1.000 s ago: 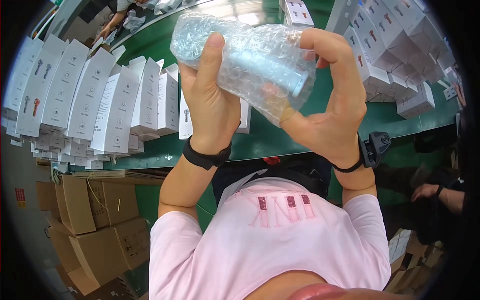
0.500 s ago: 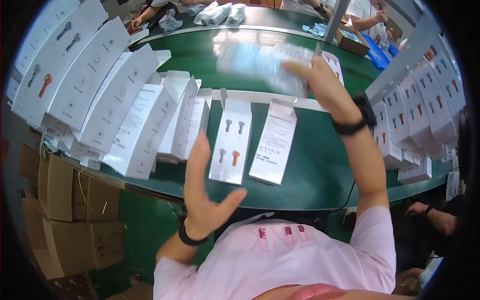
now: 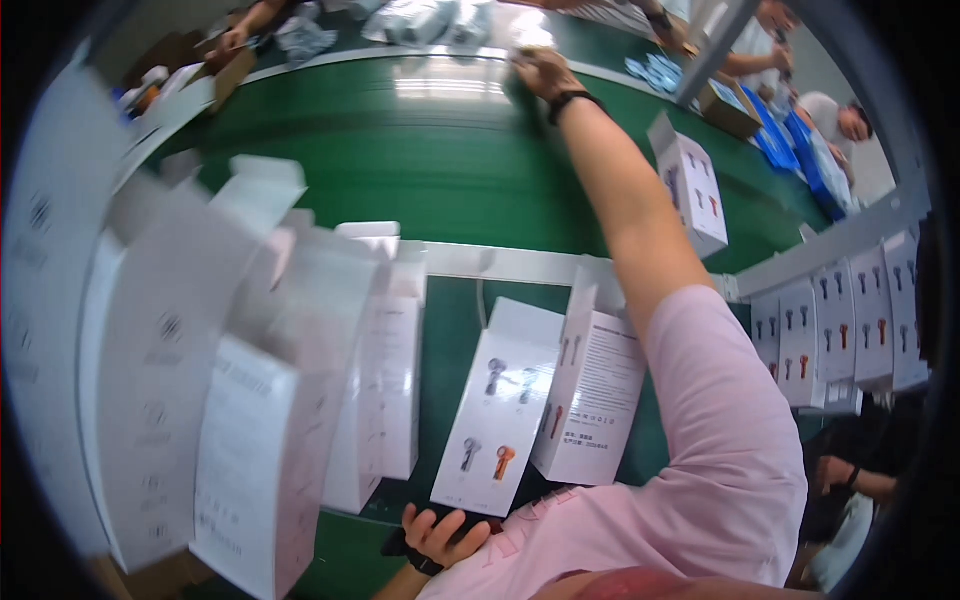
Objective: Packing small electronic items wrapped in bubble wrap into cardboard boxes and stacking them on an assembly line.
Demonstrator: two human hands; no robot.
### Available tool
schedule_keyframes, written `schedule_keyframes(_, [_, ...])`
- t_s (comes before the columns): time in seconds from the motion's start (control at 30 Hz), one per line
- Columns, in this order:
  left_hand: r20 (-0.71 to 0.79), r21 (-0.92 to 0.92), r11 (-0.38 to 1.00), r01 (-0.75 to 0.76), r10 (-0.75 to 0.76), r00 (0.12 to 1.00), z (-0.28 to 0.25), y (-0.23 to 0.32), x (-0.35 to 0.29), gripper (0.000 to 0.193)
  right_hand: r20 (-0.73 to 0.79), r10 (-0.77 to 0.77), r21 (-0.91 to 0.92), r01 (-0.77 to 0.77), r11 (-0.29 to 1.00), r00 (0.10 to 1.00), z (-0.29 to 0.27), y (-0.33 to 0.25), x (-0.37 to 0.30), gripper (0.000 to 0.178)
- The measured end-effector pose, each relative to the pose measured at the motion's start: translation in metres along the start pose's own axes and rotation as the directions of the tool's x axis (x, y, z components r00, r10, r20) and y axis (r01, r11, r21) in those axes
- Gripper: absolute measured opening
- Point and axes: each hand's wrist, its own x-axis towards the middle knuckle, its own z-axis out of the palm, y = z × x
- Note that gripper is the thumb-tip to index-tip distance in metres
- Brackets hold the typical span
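My right arm stretches across the green belt. At its far edge my right hand (image 3: 545,72) has its fingers bent together, beside a bright, shiny patch; what they hold, if anything, is blurred. Low in the picture my left hand (image 3: 445,540) has its fingers loosely bent and slightly apart, by the lower end of a white box (image 3: 495,410) printed with handheld fans. I see nothing held in it. To the right of that box, a second white box (image 3: 595,400) leans with its printed text side showing and its top flap raised.
Rows of white boxes (image 3: 150,370) crowd the left, several with flaps up. Another open fan box (image 3: 695,190) stands on the belt (image 3: 400,170) at right. More boxes (image 3: 835,320) line the right side. Plastic-wrapped packs (image 3: 430,20) lie across the belt, where other people work.
My right hand has swung far forward; the clear plastic bag it carried is no longer plainly visible. My left hand has dropped to the boxes' lower end. The view has shifted.
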Motion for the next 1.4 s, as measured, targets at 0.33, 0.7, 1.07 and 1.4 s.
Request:
schedule_keyframes(0.33, [-0.097,0.032,0.999,-0.041,0.044,0.994,0.000,0.001,0.014,0.045,0.253,0.585,-0.571,-0.370,0.733,0.770,-0.190,-0.112,-0.042,0.103])
schedule_keyframes(0.7, [-0.210,-0.337,0.941,0.025,-0.101,0.972,-0.014,0.019,0.054,0.066,-0.062,0.309,0.040,-0.307,0.951,0.949,-0.353,-0.153,-0.173,0.073])
schedule_keyframes(1.07, [0.001,-0.218,0.972,0.092,-0.094,0.996,-0.043,0.057,0.154,0.086,-0.091,0.358,0.368,-0.303,0.879,0.929,-0.436,-0.270,-0.267,0.085])
schedule_keyframes(1.4, [0.270,-0.043,0.999,0.019,-0.007,0.963,-0.003,0.085,0.166,0.085,-0.362,-0.208,0.109,0.262,0.959,0.909,-0.416,-0.280,-0.314,0.068])
